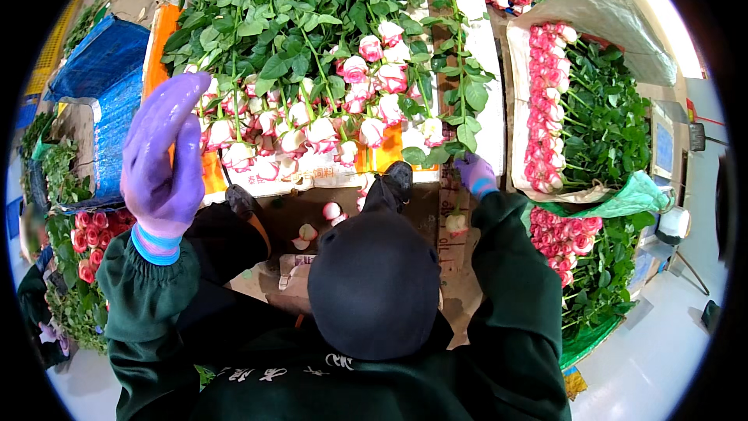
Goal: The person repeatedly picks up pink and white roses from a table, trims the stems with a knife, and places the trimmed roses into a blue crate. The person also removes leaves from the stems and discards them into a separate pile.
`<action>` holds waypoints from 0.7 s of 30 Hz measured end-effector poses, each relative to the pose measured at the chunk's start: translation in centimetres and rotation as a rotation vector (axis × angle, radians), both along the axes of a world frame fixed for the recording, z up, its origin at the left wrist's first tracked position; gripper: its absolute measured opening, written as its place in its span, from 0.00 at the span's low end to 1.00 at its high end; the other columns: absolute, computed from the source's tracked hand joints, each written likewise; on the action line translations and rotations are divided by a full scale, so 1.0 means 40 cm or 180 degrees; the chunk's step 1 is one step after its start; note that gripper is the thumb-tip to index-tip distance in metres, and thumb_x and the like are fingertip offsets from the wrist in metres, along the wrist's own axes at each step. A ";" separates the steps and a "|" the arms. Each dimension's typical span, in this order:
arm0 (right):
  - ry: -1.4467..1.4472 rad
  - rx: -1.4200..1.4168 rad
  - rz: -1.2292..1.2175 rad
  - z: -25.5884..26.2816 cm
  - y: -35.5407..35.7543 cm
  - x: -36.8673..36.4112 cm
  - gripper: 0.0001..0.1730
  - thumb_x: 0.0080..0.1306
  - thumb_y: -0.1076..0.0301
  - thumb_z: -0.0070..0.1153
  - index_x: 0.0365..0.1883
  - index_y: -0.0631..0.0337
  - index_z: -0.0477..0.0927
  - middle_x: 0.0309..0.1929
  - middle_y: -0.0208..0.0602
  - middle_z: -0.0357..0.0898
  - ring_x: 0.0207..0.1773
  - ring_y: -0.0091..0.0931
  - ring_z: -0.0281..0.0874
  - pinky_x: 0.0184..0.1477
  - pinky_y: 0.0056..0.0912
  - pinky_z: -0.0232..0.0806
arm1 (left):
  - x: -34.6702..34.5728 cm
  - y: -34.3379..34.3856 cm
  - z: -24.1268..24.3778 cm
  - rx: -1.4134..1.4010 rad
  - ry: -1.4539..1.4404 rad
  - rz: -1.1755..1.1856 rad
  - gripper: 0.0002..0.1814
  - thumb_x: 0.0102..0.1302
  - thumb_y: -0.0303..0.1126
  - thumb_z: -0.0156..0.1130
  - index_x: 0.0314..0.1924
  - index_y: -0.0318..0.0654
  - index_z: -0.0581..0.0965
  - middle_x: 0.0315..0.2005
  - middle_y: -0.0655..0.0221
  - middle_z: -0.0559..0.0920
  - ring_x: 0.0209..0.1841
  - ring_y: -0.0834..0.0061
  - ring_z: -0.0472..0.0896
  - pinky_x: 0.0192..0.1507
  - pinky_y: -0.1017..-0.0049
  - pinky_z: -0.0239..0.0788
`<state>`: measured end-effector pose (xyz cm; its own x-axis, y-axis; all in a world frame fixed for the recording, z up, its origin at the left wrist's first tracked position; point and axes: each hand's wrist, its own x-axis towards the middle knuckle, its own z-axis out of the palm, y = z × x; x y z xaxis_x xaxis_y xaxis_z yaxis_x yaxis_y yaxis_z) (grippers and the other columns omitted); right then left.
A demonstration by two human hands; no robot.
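Note:
My left hand (163,152), in a purple coated glove with a blue-striped cuff, is raised at the left. Its fingers are bent over and a gap shows beside the thumb; I see nothing in it. My right hand (476,174), gloved the same way, closes around the stem of a single rose. That rose's pale head (456,224) hangs below the hand, while its leafy stem (461,82) runs away above it. Between my hands lies a large heap of pink-and-white roses (321,135), blooms towards me and leafy stems (274,17) pointing away.
The heap rests on printed white and orange sacking (280,181). Wrapped rose bundles (546,111) and more pink roses (564,234) stand at the right. Blue woven sheeting (117,128) and red roses (93,240) are at the left. Loose petals (305,234) lie near my shoes (397,181).

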<state>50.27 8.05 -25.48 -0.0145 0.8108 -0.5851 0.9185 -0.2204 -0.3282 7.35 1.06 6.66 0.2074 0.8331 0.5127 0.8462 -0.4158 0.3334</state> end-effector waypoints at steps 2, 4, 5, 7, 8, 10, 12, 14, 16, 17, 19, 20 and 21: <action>-0.0265 0.0779 0.0083 0.087 -0.042 -0.033 0.20 0.62 0.49 0.45 0.40 0.57 0.74 0.38 0.48 0.77 0.42 0.44 0.74 0.44 0.45 0.65 | -0.005 -0.003 -0.024 -0.0032 -0.0017 0.0006 0.16 0.59 0.15 0.48 0.48 0.30 0.74 0.45 0.56 0.78 0.51 0.63 0.75 0.55 0.68 0.62; -0.0451 0.0804 -0.0023 0.133 -0.076 -0.013 0.20 0.63 0.49 0.45 0.38 0.56 0.73 0.37 0.49 0.76 0.41 0.46 0.73 0.42 0.47 0.64 | 0.025 -0.001 -0.029 -0.0649 -0.0287 0.0232 0.16 0.60 0.19 0.51 0.49 0.33 0.74 0.45 0.60 0.78 0.48 0.69 0.76 0.51 0.73 0.65; -0.0459 0.0955 0.0080 0.163 -0.077 -0.015 0.20 0.62 0.48 0.45 0.36 0.56 0.73 0.37 0.50 0.76 0.41 0.47 0.72 0.40 0.48 0.64 | 0.038 -0.013 -0.041 -0.0970 -0.0608 0.0386 0.16 0.61 0.21 0.52 0.50 0.34 0.74 0.46 0.62 0.78 0.47 0.72 0.76 0.49 0.74 0.67; -0.0252 0.1406 -0.0081 0.227 -0.050 -0.014 0.21 0.59 0.49 0.52 0.32 0.60 0.73 0.34 0.51 0.76 0.37 0.47 0.73 0.37 0.46 0.64 | 0.058 -0.030 -0.090 -0.1663 -0.1562 0.0487 0.17 0.63 0.24 0.52 0.53 0.36 0.72 0.46 0.64 0.77 0.44 0.77 0.76 0.45 0.77 0.68; -0.0037 0.1345 -0.0023 0.258 -0.012 -0.002 0.19 0.59 0.52 0.55 0.37 0.61 0.75 0.33 0.52 0.76 0.36 0.45 0.74 0.37 0.45 0.65 | 0.069 -0.019 -0.104 -0.1968 -0.1835 0.0137 0.18 0.64 0.26 0.53 0.55 0.37 0.71 0.47 0.64 0.77 0.43 0.80 0.76 0.44 0.78 0.69; 0.0942 0.1633 -0.0015 0.432 0.082 -0.108 0.18 0.61 0.64 0.56 0.46 0.67 0.74 0.37 0.43 0.78 0.40 0.31 0.76 0.39 0.35 0.67 | 0.119 0.004 -0.118 -0.2784 -0.2874 -0.0011 0.23 0.63 0.31 0.56 0.58 0.39 0.67 0.51 0.61 0.73 0.44 0.75 0.77 0.44 0.75 0.70; 0.1853 0.1691 -0.0094 0.624 0.142 -0.226 0.14 0.63 0.69 0.55 0.46 0.64 0.76 0.41 0.33 0.77 0.41 0.19 0.73 0.45 0.21 0.65 | 0.165 0.057 -0.040 -0.2847 -0.1677 0.0036 0.32 0.61 0.48 0.56 0.60 0.39 0.63 0.50 0.56 0.73 0.45 0.65 0.78 0.46 0.68 0.69; 0.3534 0.1696 -0.0118 0.757 0.190 -0.421 0.14 0.63 0.72 0.54 0.46 0.65 0.74 0.40 0.28 0.77 0.39 0.18 0.71 0.42 0.20 0.65 | 0.193 0.096 0.011 -0.2561 -0.2214 0.0053 0.32 0.59 0.48 0.57 0.59 0.39 0.64 0.43 0.55 0.77 0.43 0.64 0.78 0.45 0.70 0.69; 0.3750 0.1653 0.0339 0.873 0.198 -0.591 0.17 0.63 0.72 0.54 0.50 0.65 0.73 0.38 0.27 0.76 0.38 0.17 0.70 0.42 0.20 0.64 | 0.147 0.134 0.022 -0.2135 -0.2828 0.0016 0.26 0.58 0.42 0.58 0.54 0.37 0.68 0.37 0.57 0.79 0.39 0.69 0.78 0.43 0.72 0.69; 0.3879 0.1634 0.0641 0.927 0.198 -0.690 0.18 0.63 0.71 0.54 0.51 0.65 0.72 0.38 0.27 0.76 0.37 0.17 0.70 0.41 0.20 0.64 | 0.107 0.152 0.041 -0.2155 -0.3150 0.0016 0.23 0.58 0.39 0.59 0.51 0.36 0.71 0.35 0.59 0.80 0.36 0.72 0.78 0.41 0.73 0.70; 0.3809 0.1135 0.1290 1.001 0.169 -0.866 0.23 0.62 0.70 0.54 0.56 0.63 0.68 0.41 0.30 0.76 0.37 0.17 0.70 0.42 0.20 0.65 | -0.011 0.132 0.020 -0.1679 -0.3158 0.1007 0.15 0.57 0.32 0.60 0.44 0.37 0.73 0.32 0.68 0.80 0.30 0.80 0.76 0.33 0.75 0.70; 0.3832 0.1375 0.1479 1.035 0.135 -0.913 0.25 0.61 0.68 0.54 0.57 0.64 0.67 0.42 0.35 0.75 0.37 0.19 0.70 0.41 0.21 0.65 | -0.080 0.126 0.001 -0.1422 -0.4040 0.0843 0.13 0.60 0.31 0.57 0.45 0.36 0.73 0.34 0.68 0.80 0.33 0.79 0.77 0.33 0.76 0.70; 0.3817 0.1598 0.1653 1.040 0.117 -0.953 0.28 0.61 0.67 0.54 0.59 0.65 0.65 0.44 0.40 0.75 0.37 0.21 0.71 0.40 0.23 0.66 | -0.156 0.136 -0.035 -0.0138 -0.3918 0.0861 0.11 0.64 0.29 0.53 0.45 0.34 0.72 0.35 0.67 0.80 0.36 0.77 0.78 0.34 0.77 0.71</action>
<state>12.17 12.74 16.12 -0.6521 0.6752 0.3447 -0.0347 0.4276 -0.9033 1.09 6.50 5.28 -0.5666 0.7952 0.2159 0.0223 -0.2472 0.9687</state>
